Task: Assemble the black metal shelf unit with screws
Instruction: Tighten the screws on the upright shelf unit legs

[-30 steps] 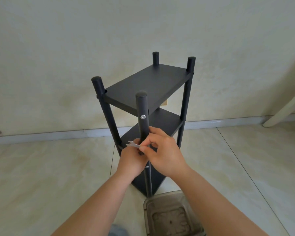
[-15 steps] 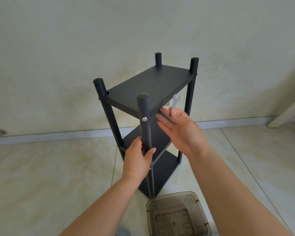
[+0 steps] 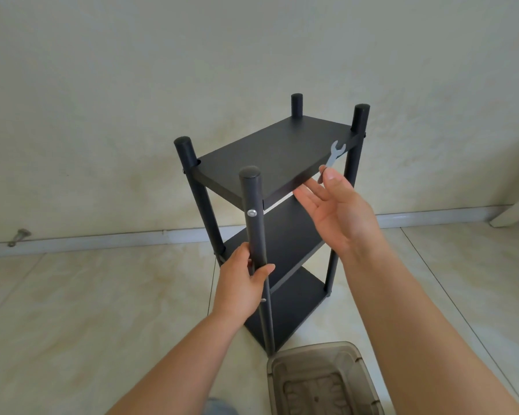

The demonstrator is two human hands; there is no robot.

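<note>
On floor by wall: black three-tier shelf unit (image 3: 277,154) upright, all tiers between four posts
near front post (image 3: 256,232): left hand (image 3: 241,284) wrapped round it mid-height, steadying; silver screw (image 3: 252,212) seated above the grip
right hand (image 3: 340,209): other fingers spread, thumb and forefinger pinching small flat wrench (image 3: 335,154) beside top tier's right edge
step: likely tightening or checking remaining screws; nearly done
next: seat wrench on a fastener at right post (image 3: 354,163); keep frame steady
floor front: tinted plastic bin (image 3: 321,381)

The shelf unit (image 3: 277,187) stands on the floor (image 3: 72,295) before the wall (image 3: 162,70). A bin (image 3: 321,381) sits just in front of it. The wrench (image 3: 334,154) is above the right hand (image 3: 339,211), beside the top shelf's right edge; the left hand (image 3: 240,283) is on the front post (image 3: 255,235).
</note>
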